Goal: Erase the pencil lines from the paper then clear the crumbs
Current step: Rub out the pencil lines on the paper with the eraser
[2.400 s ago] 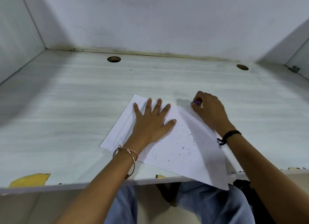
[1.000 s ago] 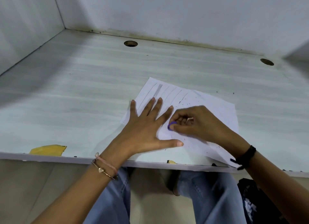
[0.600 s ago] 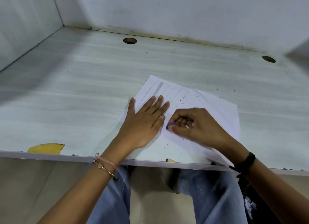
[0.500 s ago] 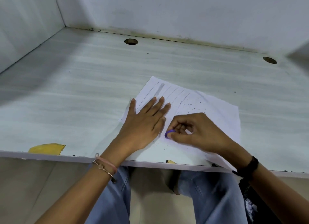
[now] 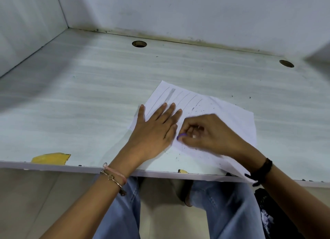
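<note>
A white sheet of paper [image 5: 230, 115] lies askew on the pale desk [image 5: 89, 96], its near right corner hanging over the front edge. Several pencil lines [image 5: 180, 97] run across its far left part. Dark eraser crumbs [image 5: 200, 111] are scattered over the middle and near part of the sheet. My left hand [image 5: 157, 129] lies flat on the paper's left side, fingers straight. Just to its right, my right hand [image 5: 207, 133] pinches a small purple eraser [image 5: 181, 136] with its tip against the paper.
Two round cable holes [image 5: 139, 43] [image 5: 286, 63] sit near the desk's back edge, below white walls. A yellow chipped patch [image 5: 50, 157] marks the front edge at the left, a smaller one [image 5: 183, 171] in the middle. My knees in jeans are under the desk.
My right hand with the eraser came from the paper's far corner to its middle beside my left hand and rubs there. My left hand's fingers drew closer together.
</note>
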The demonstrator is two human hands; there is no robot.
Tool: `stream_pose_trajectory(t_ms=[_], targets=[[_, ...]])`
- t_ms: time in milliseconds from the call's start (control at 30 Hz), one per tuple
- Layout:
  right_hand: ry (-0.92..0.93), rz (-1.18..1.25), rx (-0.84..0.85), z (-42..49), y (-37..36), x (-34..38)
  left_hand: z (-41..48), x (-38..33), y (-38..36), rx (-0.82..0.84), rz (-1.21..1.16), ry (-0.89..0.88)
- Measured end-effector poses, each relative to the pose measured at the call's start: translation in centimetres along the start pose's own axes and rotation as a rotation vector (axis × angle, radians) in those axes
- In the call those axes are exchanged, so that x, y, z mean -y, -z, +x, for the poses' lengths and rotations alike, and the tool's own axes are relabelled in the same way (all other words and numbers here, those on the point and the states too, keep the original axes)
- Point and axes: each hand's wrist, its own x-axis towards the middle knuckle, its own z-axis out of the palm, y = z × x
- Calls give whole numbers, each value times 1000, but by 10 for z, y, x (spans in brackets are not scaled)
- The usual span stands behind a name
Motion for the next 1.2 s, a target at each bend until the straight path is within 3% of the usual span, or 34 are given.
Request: stream_pose_trajectory(t_ms=[67, 200, 233, 367, 500, 667, 800, 867, 967, 1100, 1200], targets=[[11, 29, 112, -5, 0, 5, 0, 0, 0, -13, 4, -2], [-47, -65, -141, 6, 7, -8, 0, 1, -1, 2, -3, -7], [-32, -62, -132, 6, 5, -6, 0, 0, -1, 1, -10, -3], [20, 38, 129, -5, 1, 4, 1, 1, -2, -21, -6, -2], [-53, -48, -124, 11, 11, -9, 0, 1, -2, -2, -9, -2], [3, 19, 154, -6, 6, 1, -1, 0, -1, -14, -2, -4], [-102, -57, -193, 10, 16, -19, 0, -1, 0, -3, -3, 1], [-66, -35, -164, 7, 10, -16, 0, 0, 0, -3, -15, -1], [-22, 31, 72, -2, 3, -4, 0, 1, 0, -1, -21, -7], [-117, -52, -183, 19, 19, -26, -1, 0, 0, -7, -31, -15], [-146, -35, -228, 23, 15, -34, -2, 0, 2, -4, -42, -9]])
